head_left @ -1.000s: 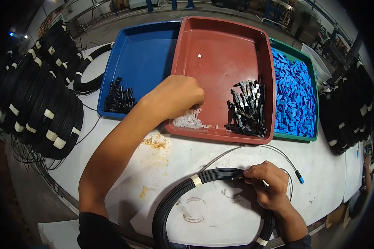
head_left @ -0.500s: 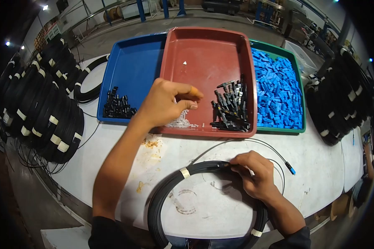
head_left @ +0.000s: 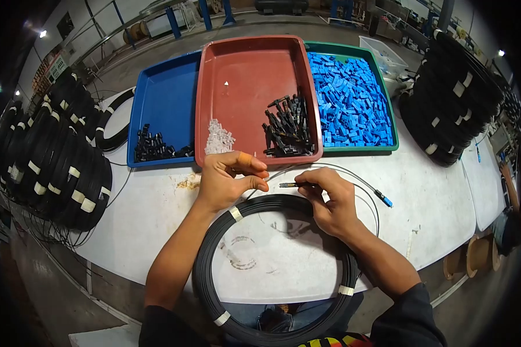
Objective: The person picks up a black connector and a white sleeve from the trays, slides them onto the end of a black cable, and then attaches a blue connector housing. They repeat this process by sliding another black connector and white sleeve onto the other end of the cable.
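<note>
My right hand (head_left: 333, 199) pinches a slim black cable connector (head_left: 287, 185), its tip pointing left above the table. Facing that tip, my left hand (head_left: 228, 180) has thumb and fingers drawn together in a pinch; whatever they hold is too small to make out. Below both hands a black cable coil (head_left: 205, 248), bound with pale tape, hangs partly over the near table edge. A cable end with a blue connector (head_left: 386, 200) lies to the right. Small clear plastic pieces (head_left: 219, 137) and black connector parts (head_left: 289, 127) sit in the red tray (head_left: 255, 63).
Left of the red tray is a blue tray (head_left: 168, 87) with black parts; to its right, a green tray (head_left: 382, 84) holds many blue pieces. Stacked cable coils (head_left: 58, 162) stand at left, more coils (head_left: 451, 98) at right. A clear bin (head_left: 382, 52) stands behind.
My left hand has come out of the red tray, down toward my right hand. My right hand has lifted and moved left, the black connector now showing. The view has shifted.
</note>
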The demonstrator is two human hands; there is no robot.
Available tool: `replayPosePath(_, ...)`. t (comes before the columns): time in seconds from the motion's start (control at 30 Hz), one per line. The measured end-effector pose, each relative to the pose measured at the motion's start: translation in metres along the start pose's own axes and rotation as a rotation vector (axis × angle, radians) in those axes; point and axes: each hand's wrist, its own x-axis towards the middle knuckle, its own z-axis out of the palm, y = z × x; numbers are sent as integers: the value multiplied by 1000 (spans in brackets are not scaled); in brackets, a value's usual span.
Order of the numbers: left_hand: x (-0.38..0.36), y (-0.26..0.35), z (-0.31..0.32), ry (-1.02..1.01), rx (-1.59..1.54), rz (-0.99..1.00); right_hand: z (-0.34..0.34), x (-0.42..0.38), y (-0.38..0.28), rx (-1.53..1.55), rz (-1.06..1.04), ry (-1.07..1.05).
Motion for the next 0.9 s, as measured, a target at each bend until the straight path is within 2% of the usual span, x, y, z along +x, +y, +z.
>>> replayPosePath(0.07, -5, -4, 3, 6, -37, -50, 0, 0, 0, 2, 0, -13)
replayPosePath(0.13, -12, -5, 6, -2, 32, 30, 0, 0, 0, 8, 8, -29)
replayPosePath(0.2, -16, -4, 5, 4, -23, -7, -1, 0, 0, -12, -19, -55)
replayPosePath(0.27, -16, -2, 5, -40, 151, 186, -1, 0, 0, -13, -21, -65)
replayPosePath(0.63, -15, 4, 9, -46, 283, 233, -5, 4, -3, -69, -61, -113)
replayPosePath(0.8, -15, 4, 8, -63, 348, 236, -4, 3, -5, -115, -145, -101)
replayPosePath(0.9, -15, 4, 8, -73, 363, 206, -4, 3, -7, -111, -106, -127)
